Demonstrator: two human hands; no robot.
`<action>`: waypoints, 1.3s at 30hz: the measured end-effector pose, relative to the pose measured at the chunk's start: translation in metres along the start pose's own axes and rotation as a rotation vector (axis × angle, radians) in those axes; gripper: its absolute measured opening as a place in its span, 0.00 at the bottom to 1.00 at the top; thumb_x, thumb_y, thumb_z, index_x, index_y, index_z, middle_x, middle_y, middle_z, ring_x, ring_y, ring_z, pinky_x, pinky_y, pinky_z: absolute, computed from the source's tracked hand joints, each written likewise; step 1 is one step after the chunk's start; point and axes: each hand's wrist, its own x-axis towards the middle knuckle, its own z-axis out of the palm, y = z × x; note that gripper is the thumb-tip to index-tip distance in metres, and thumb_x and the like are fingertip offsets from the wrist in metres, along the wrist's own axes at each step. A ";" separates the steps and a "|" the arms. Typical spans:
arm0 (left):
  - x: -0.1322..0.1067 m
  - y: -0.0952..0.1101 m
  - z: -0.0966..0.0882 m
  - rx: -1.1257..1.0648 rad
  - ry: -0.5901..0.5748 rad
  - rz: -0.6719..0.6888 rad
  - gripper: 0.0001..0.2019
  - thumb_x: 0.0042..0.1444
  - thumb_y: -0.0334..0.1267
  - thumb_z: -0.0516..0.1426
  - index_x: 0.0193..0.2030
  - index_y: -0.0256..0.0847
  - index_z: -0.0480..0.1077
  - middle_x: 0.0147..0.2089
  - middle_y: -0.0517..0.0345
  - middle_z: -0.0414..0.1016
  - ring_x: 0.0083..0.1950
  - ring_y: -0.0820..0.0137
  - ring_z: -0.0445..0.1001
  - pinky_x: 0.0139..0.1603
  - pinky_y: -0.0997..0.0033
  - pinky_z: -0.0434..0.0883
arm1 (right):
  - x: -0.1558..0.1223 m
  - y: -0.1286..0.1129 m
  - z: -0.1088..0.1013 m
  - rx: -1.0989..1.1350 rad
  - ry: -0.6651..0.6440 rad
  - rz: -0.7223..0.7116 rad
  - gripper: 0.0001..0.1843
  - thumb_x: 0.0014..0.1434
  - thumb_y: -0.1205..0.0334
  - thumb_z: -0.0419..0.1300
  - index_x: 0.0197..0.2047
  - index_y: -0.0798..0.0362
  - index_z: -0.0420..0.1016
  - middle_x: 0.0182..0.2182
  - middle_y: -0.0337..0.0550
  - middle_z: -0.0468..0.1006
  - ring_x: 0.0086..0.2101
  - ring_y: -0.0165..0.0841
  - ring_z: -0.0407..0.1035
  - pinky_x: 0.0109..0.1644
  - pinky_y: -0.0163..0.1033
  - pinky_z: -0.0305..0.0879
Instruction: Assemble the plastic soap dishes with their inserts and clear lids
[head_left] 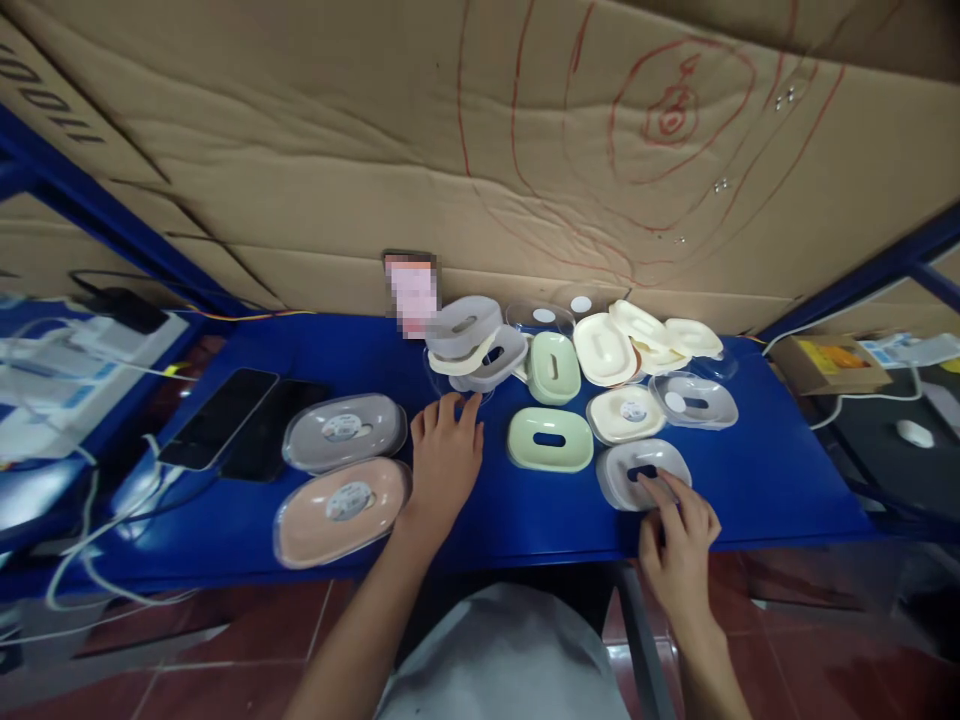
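My left hand [448, 455] is palm down, with its fingers stretched forward and a little apart. Its fingertips reach the near side of a pile of grey soap dishes [510, 360] and a clear lid. At the front right, my right hand [681, 535] has its extended fingertips on a slotted grey soap dish [619, 470]; its thumb is partly hidden. Between the hands lie a green slotted soap dish [525, 445] and a green dish body [568, 385]. Left of my left hand are a labelled grey soap dish [300, 440] and a labelled peach one [307, 520].
Cream soap dish parts [600, 345] and clear lids crowd the back right. Black phones [221, 420] and white cables lie at the left. A cardboard wall [337, 180] rises behind the blue table [480, 530], with a blurred pink picture [414, 295] against it.
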 end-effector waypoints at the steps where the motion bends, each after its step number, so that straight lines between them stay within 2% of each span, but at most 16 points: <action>1: -0.002 -0.001 -0.001 0.008 0.006 0.000 0.19 0.70 0.35 0.51 0.62 0.41 0.75 0.55 0.39 0.76 0.54 0.48 0.75 0.54 0.44 0.74 | 0.004 -0.007 0.005 0.014 0.028 0.014 0.23 0.70 0.65 0.53 0.66 0.44 0.71 0.62 0.53 0.74 0.61 0.51 0.69 0.64 0.61 0.58; 6: -0.010 -0.008 -0.005 0.007 0.056 0.006 0.15 0.71 0.34 0.51 0.54 0.44 0.78 0.50 0.43 0.76 0.49 0.52 0.74 0.49 0.50 0.74 | 0.023 -0.031 0.026 0.076 0.074 0.011 0.19 0.73 0.60 0.54 0.64 0.44 0.73 0.61 0.53 0.75 0.60 0.51 0.69 0.64 0.62 0.58; 10: -0.006 -0.004 -0.014 -0.010 0.118 0.026 0.13 0.72 0.40 0.53 0.55 0.44 0.77 0.52 0.44 0.76 0.48 0.54 0.76 0.49 0.52 0.74 | 0.027 -0.035 0.029 0.101 0.061 -0.007 0.18 0.73 0.62 0.55 0.62 0.45 0.74 0.60 0.54 0.75 0.60 0.50 0.70 0.63 0.61 0.60; 13: 0.016 0.006 -0.021 0.009 0.140 -0.020 0.16 0.72 0.41 0.52 0.61 0.42 0.74 0.57 0.41 0.77 0.53 0.50 0.76 0.51 0.49 0.74 | 0.025 -0.034 0.030 0.101 0.058 -0.017 0.16 0.72 0.64 0.56 0.60 0.45 0.75 0.61 0.53 0.75 0.60 0.50 0.70 0.63 0.60 0.60; 16: 0.049 0.017 -0.018 0.046 0.054 -0.040 0.19 0.70 0.38 0.54 0.65 0.39 0.71 0.61 0.39 0.76 0.56 0.45 0.76 0.52 0.46 0.75 | 0.022 -0.034 0.031 0.100 0.056 -0.042 0.16 0.72 0.65 0.57 0.59 0.45 0.75 0.61 0.52 0.76 0.60 0.50 0.70 0.64 0.60 0.59; 20: 0.082 0.022 -0.007 0.047 -0.033 -0.051 0.18 0.67 0.32 0.52 0.60 0.37 0.74 0.57 0.37 0.77 0.54 0.47 0.79 0.48 0.52 0.77 | 0.018 -0.038 0.029 0.087 0.018 -0.098 0.20 0.71 0.65 0.58 0.63 0.43 0.74 0.63 0.50 0.76 0.63 0.50 0.70 0.67 0.61 0.56; 23: 0.083 0.021 -0.012 0.032 -0.044 -0.044 0.16 0.69 0.32 0.51 0.57 0.39 0.76 0.54 0.41 0.79 0.51 0.51 0.81 0.45 0.57 0.78 | 0.020 -0.045 0.025 0.057 -0.096 -0.174 0.26 0.72 0.63 0.58 0.71 0.40 0.69 0.67 0.49 0.74 0.67 0.49 0.67 0.71 0.60 0.52; 25: 0.073 0.020 -0.024 -0.026 -0.028 -0.031 0.14 0.70 0.34 0.53 0.57 0.41 0.76 0.56 0.44 0.78 0.51 0.53 0.82 0.44 0.59 0.78 | 0.025 -0.050 0.024 0.035 -0.164 -0.204 0.28 0.74 0.61 0.57 0.74 0.40 0.64 0.70 0.48 0.71 0.70 0.49 0.63 0.73 0.61 0.49; 28: 0.040 0.019 -0.050 -0.217 0.010 0.022 0.12 0.72 0.36 0.55 0.57 0.44 0.74 0.57 0.50 0.78 0.51 0.59 0.82 0.47 0.63 0.79 | 0.037 -0.054 0.027 0.037 -0.222 -0.238 0.29 0.77 0.57 0.55 0.77 0.44 0.59 0.71 0.50 0.70 0.72 0.48 0.60 0.75 0.61 0.46; 30: 0.008 0.016 -0.065 -0.334 0.016 0.045 0.10 0.73 0.37 0.55 0.57 0.44 0.73 0.55 0.52 0.78 0.49 0.64 0.83 0.50 0.66 0.79 | 0.046 -0.055 0.029 0.063 -0.246 -0.261 0.27 0.77 0.57 0.55 0.76 0.46 0.62 0.70 0.50 0.72 0.71 0.47 0.61 0.75 0.59 0.47; 32: -0.032 0.011 -0.072 -0.364 0.036 0.075 0.09 0.73 0.36 0.55 0.57 0.45 0.72 0.55 0.53 0.78 0.50 0.66 0.82 0.52 0.67 0.79 | 0.053 -0.053 0.032 0.101 -0.240 -0.260 0.22 0.77 0.58 0.56 0.71 0.47 0.69 0.65 0.49 0.77 0.67 0.46 0.67 0.72 0.58 0.53; 34: -0.076 0.002 -0.070 -0.363 0.027 0.103 0.09 0.73 0.34 0.55 0.56 0.47 0.73 0.57 0.53 0.78 0.55 0.65 0.82 0.58 0.66 0.79 | 0.057 -0.049 0.033 0.151 -0.214 -0.240 0.17 0.76 0.58 0.58 0.64 0.47 0.76 0.58 0.48 0.81 0.61 0.46 0.71 0.68 0.57 0.59; 36: -0.116 -0.011 -0.060 -0.347 0.029 0.123 0.13 0.73 0.32 0.55 0.59 0.47 0.73 0.58 0.53 0.78 0.56 0.66 0.82 0.59 0.68 0.78 | 0.060 -0.042 0.032 0.215 -0.180 -0.209 0.14 0.75 0.58 0.60 0.59 0.46 0.80 0.53 0.47 0.83 0.57 0.46 0.73 0.64 0.56 0.64; 39: -0.158 -0.029 -0.041 -0.302 0.029 0.146 0.20 0.71 0.26 0.54 0.65 0.47 0.72 0.61 0.52 0.78 0.58 0.66 0.82 0.61 0.70 0.78 | 0.061 -0.033 0.029 0.344 -0.129 -0.116 0.13 0.74 0.57 0.61 0.58 0.45 0.80 0.52 0.47 0.83 0.56 0.45 0.74 0.62 0.55 0.68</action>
